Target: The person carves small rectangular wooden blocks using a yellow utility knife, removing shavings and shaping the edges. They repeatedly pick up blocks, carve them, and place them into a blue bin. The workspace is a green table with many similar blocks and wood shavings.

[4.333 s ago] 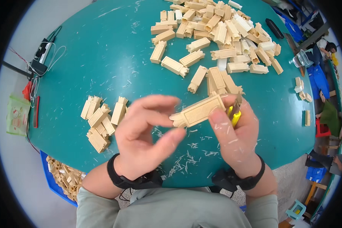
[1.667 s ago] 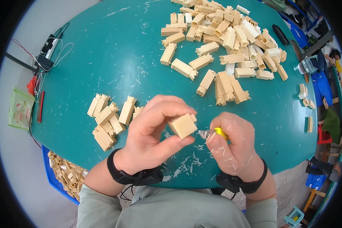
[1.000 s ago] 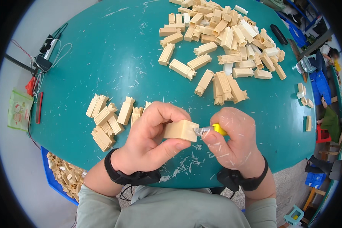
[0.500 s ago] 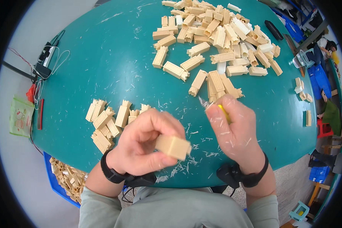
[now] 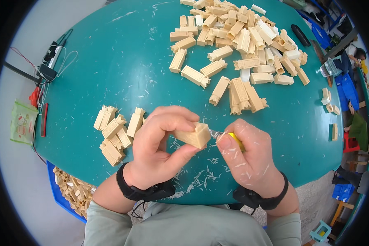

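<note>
Between the thumb and fingers of my left hand [image 5: 160, 143] is a beige, box-shaped plastic piece [image 5: 196, 135], tilted with one end toward the right. My right hand [image 5: 248, 158] is closed around the yellow handle of a trimming knife [image 5: 236, 141]. Its blade reaches to the piece's right end; whether they touch I cannot tell. Thin pale shavings [image 5: 201, 178] lie on the table under my hands, and some cling to my right hand. Left of my left hand lies a small group of similar beige pieces [image 5: 112, 129].
A big heap of beige and white pieces [image 5: 242, 37] covers the far right of the green table [image 5: 106, 61]. A blue bin [image 5: 58, 196] full of pieces stands at lower left. A power strip [image 5: 53, 59] lies at the left edge, a clear jar [image 5: 328, 68] at the right.
The piece in my left hand has been raised and turned. My right hand has come down, bringing the knife's blade to the piece's end.
</note>
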Action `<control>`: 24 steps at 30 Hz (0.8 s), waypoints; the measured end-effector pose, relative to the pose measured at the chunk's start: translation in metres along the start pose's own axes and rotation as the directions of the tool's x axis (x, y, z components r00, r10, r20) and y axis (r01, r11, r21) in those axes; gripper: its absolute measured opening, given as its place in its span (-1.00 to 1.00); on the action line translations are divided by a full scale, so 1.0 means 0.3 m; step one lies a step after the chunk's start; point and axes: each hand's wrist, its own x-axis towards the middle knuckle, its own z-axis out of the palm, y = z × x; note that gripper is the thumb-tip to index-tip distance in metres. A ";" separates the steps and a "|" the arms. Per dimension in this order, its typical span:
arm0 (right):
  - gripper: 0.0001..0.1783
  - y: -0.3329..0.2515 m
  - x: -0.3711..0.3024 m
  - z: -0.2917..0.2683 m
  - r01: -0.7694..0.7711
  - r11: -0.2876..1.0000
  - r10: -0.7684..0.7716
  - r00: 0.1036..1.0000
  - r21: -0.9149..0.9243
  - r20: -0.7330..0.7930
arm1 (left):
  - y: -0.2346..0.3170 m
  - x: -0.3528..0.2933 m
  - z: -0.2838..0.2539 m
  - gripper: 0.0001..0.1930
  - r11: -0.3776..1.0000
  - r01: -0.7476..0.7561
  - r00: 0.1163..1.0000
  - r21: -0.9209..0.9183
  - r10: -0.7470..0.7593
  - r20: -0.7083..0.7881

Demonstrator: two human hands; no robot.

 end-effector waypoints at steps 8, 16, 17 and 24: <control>-0.64 0.009 -0.001 0.013 0.064 0.994 -0.065 0.998 -0.085 -0.017 | 0.002 0.010 0.003 -0.69 0.942 -0.144 0.988 0.302 0.153 -0.005; -0.59 0.044 0.037 -0.013 -0.176 0.961 0.180 0.984 -0.212 -0.003 | 0.039 0.012 -0.010 -0.65 0.901 -0.320 0.940 0.292 0.264 0.216; -0.58 0.040 0.029 -0.006 -0.164 0.981 0.163 0.986 -0.105 -0.016 | 0.018 0.014 0.001 -0.66 0.918 -0.286 0.958 0.274 0.265 0.109; -0.60 0.032 0.029 0.003 -0.122 0.992 0.125 0.987 0.033 -0.099 | 0.038 0.011 0.028 -0.68 0.918 0.119 0.988 0.378 -0.146 0.044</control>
